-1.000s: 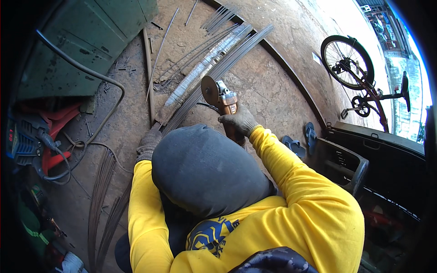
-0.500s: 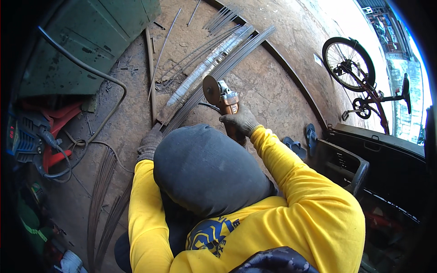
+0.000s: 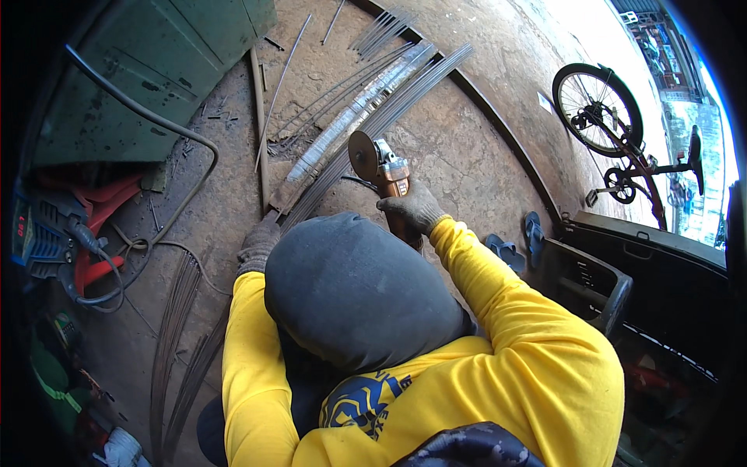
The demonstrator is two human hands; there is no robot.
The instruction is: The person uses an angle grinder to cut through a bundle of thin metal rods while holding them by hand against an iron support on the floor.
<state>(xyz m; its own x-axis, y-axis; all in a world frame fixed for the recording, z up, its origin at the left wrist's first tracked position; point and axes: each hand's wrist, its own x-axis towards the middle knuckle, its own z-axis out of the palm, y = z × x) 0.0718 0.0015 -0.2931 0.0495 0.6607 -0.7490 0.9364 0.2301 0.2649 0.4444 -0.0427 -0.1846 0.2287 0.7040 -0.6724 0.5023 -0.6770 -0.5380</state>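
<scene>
My right hand [image 3: 417, 208], in a grey knit glove, grips the body of an angle grinder [image 3: 395, 185]. Its round cutting disc [image 3: 363, 156] stands up beside a long bundle of thin metal rods [image 3: 389, 105]. The rods run away to the far right, alongside a flat, shiny metal bar [image 3: 346, 128]. My left hand [image 3: 259, 245], gloved too, looks closed low by the near end of the bar and rods. My dark-clad knee [image 3: 358, 288] hides part of that hand and the rods' near ends, so what it grips is hidden.
Left stand a green metal cabinet [image 3: 148, 78], a cable [image 3: 163, 121] and a blue-and-red machine [image 3: 54, 233]. More rods [image 3: 173, 311] lie near-left. A long dark steel bar [image 3: 498, 124] crosses the floor. Sandals [image 3: 506, 253], a black chair [image 3: 583, 276] and a bicycle [image 3: 615, 136] are at right.
</scene>
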